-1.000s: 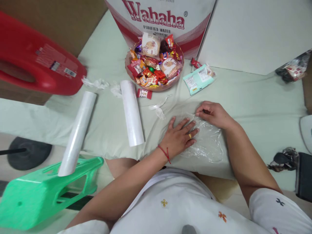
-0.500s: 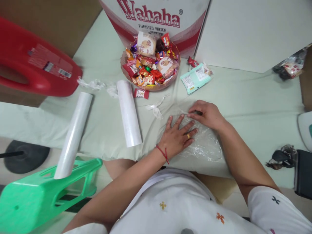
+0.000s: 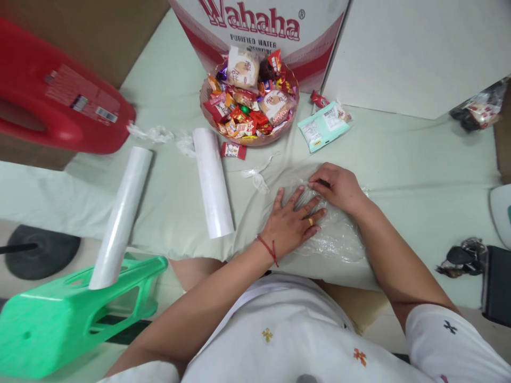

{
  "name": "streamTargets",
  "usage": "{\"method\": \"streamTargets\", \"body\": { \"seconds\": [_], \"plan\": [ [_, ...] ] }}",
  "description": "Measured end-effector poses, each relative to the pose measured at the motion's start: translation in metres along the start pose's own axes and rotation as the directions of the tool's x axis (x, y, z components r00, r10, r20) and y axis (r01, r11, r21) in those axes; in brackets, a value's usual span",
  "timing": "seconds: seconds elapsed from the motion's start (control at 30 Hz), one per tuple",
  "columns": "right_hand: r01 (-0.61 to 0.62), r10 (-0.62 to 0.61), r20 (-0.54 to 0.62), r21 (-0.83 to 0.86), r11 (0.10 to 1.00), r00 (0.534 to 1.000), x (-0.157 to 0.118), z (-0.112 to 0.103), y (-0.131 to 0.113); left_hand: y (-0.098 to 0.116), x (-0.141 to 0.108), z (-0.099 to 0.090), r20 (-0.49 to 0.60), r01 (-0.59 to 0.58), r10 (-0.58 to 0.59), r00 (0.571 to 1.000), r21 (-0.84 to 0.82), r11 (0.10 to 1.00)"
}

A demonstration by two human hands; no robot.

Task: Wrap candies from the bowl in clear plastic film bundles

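A crumpled sheet of clear plastic film (image 3: pixel 335 236) lies on the pale green cloth close to my body. My left hand (image 3: pixel 293 218) rests flat on it, fingers spread, with a ring and a red string bracelet showing. At the film's far edge, my right hand (image 3: pixel 337 186) pinches a bit of the plastic between thumb and forefinger, just beyond the left fingertips. Left of the hands lies a white roll (image 3: pixel 213 183), and a second white roll (image 3: pixel 122 218) sticks out over the table's front edge. Twisted plastic scraps (image 3: pixel 259 173) lie between the nearer roll and the film.
A glass bowl (image 3: pixel 205 109) heaped with wrapped sweets stands before a Wahaha carton (image 3: pixel 315 58). Right of it lies a mint-green packet (image 3: pixel 325 127). A big red jug (image 3: pixel 80 106) is at left, a green plastic stool (image 3: pixel 48 324) below. Keys (image 3: pixel 463 258) lie at right.
Both hands stay almost in place on the film. My right fingers have shifted slightly at its edge, still pinching. The whole view has moved a little.
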State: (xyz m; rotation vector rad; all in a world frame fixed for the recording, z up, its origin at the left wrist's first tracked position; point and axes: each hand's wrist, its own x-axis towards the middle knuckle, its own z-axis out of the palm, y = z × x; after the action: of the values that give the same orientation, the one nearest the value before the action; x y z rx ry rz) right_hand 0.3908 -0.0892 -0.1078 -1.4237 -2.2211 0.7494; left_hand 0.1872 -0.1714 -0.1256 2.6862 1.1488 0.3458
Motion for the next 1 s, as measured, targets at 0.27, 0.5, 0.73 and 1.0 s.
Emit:
{"method": "streamTargets", "body": {
  "seconds": [0.27,0.5,0.73,1.0],
  "plan": [
    [-0.128,0.128,0.013,0.111,0.986,0.992,0.0041,-0.0037,-0.001,-0.0004,-0.0003,0.0022,-0.036,-0.013,0.013,0.999,-0.005,1.0],
    [-0.194,0.2,-0.018,0.166,0.967,0.98,0.0061,-0.0019,0.002,0.0003,0.0005,0.0008,-0.028,-0.008,0.009,1.0,0.009,1.0],
    [-0.219,0.237,-0.036,0.263,0.94,0.971,0.0066,-0.0021,0.0019,0.0005,0.0007,-0.0008,-0.009,-0.002,0.001,1.0,-0.002,1.0],
    [-0.276,0.36,-0.153,0.397,0.875,0.92,0.007,-0.0069,0.0046,0.0004,-0.0003,0.0013,-0.027,-0.004,0.004,1.0,0.002,1.0]
  ]
}}
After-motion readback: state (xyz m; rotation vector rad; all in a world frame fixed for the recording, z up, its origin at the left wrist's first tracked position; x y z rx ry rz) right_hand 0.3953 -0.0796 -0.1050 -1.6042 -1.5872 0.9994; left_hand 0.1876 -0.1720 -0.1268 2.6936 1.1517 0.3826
